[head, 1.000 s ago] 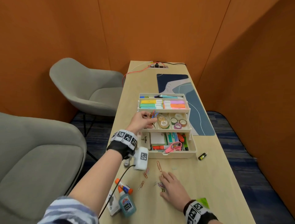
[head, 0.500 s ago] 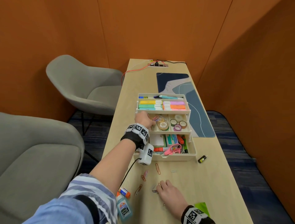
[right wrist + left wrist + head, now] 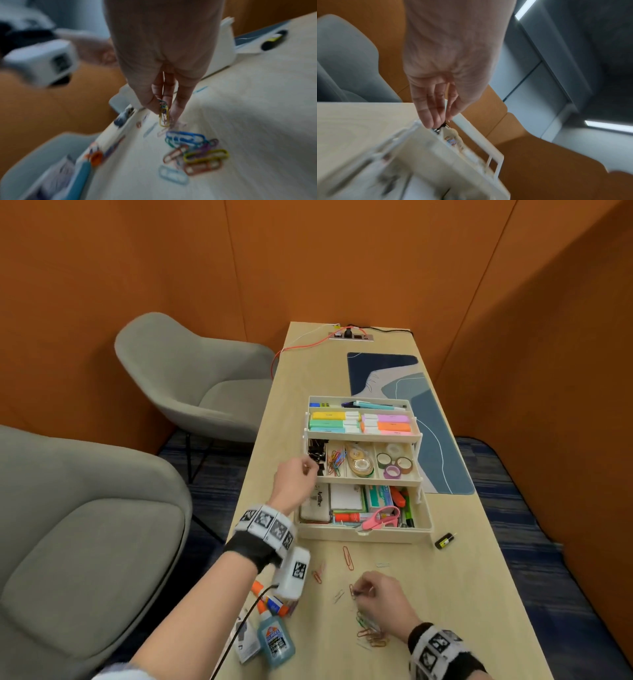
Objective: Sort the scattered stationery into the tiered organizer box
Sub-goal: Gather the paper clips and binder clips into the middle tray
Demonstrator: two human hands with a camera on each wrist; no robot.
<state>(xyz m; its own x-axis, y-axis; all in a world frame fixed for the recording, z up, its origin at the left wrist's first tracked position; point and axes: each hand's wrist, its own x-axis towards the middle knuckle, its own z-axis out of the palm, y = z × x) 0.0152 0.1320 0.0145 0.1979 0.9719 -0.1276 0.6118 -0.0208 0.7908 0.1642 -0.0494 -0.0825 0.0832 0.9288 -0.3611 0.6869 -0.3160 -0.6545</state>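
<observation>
A long, narrow table (image 3: 455,594) of pale wood grain runs away from the viewer, its left edge beside two grey upholstered chairs (image 3: 191,385) and its far end against orange wall panels. A cream plastic tiered organizer box (image 3: 363,534) stands mid-table, opened in three stepped trays — highlighters in the top one, clips and tape rolls in the middle, scissors and boxes in the bottom. Bare tabletop lies to its right, where a small black-and-yellow item (image 3: 444,541) rests near the edge, and a blue desk mat (image 3: 442,446) lies behind. The left hand (image 3: 294,481) hovers at the left end of the middle tray, fingertips drawn together and pinching a small black binder clip (image 3: 442,126) just above the compartment of black clips. The right hand (image 3: 383,599) is down near the front of the table, fingers (image 3: 180,104) closed on a few thin wire paper clips (image 3: 163,115), one yellow, hanging just above the surface. A loose pile of colored paper clips (image 3: 195,150) lies beside it, with more scattered toward the box. A blue glue bottle (image 3: 275,638) and an orange-capped glue stick (image 3: 270,602) lie near the table's left front edge.
</observation>
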